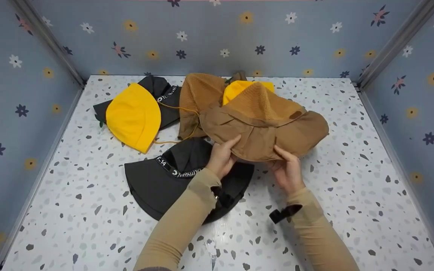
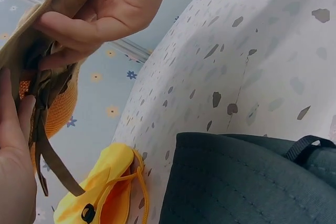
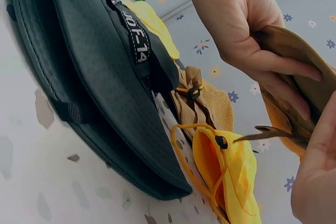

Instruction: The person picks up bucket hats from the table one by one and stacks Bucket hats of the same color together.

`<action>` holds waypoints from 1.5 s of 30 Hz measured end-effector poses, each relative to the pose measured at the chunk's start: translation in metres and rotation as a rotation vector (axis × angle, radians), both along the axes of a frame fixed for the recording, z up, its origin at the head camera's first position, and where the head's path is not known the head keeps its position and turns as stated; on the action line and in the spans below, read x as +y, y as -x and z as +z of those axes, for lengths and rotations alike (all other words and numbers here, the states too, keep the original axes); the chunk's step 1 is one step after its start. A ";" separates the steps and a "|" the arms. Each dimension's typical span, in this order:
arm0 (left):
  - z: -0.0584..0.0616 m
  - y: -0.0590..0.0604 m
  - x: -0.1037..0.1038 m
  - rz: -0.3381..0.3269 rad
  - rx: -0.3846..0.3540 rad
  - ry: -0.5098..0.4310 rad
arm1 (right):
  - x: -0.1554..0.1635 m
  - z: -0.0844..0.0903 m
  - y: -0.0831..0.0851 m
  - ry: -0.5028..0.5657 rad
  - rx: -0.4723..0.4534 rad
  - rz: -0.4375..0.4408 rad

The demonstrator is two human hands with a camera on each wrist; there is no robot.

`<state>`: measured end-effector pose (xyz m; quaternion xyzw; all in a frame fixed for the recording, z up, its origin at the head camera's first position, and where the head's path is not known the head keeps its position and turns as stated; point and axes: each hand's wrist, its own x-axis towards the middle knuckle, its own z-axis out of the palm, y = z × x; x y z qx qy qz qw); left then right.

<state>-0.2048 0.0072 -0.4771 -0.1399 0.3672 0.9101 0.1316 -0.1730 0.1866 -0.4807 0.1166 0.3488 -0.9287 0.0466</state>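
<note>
Both hands hold a brown bucket hat (image 1: 266,131) with a mesh crown and a wide cloth brim, raised over the table. The left hand (image 1: 222,158) grips the near brim edge, thumb on top. A little to its right, the right hand (image 1: 288,173) pinches the same edge, thumb above and fingers underneath. Below the brim, a thin brown strap (image 2: 58,166) dangles in the left wrist view. Under the left forearm lies a large black sun hat (image 1: 153,188) with a white-lettered band, partly covered by the arm.
Left of the hands, a yellow hat (image 1: 132,116) with a cord overlaps another black hat (image 1: 170,99). Behind the held hat are a second brown mesh hat (image 1: 200,90) and another yellow hat (image 1: 236,89), partly hidden. Flower-patterned walls (image 1: 217,37) bound the speckled table (image 1: 352,188).
</note>
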 end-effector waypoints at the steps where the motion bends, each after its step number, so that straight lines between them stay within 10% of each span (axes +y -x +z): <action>1: 0.000 0.000 0.000 0.011 0.001 -0.005 | 0.002 0.000 0.001 -0.009 0.003 0.002; 12: 0.003 -0.011 0.003 0.092 0.035 -0.043 | 0.025 -0.006 0.008 0.037 0.001 -0.069; 45: -0.006 -0.023 0.002 0.011 0.046 -0.079 | 0.077 0.001 0.009 0.340 -0.167 -0.200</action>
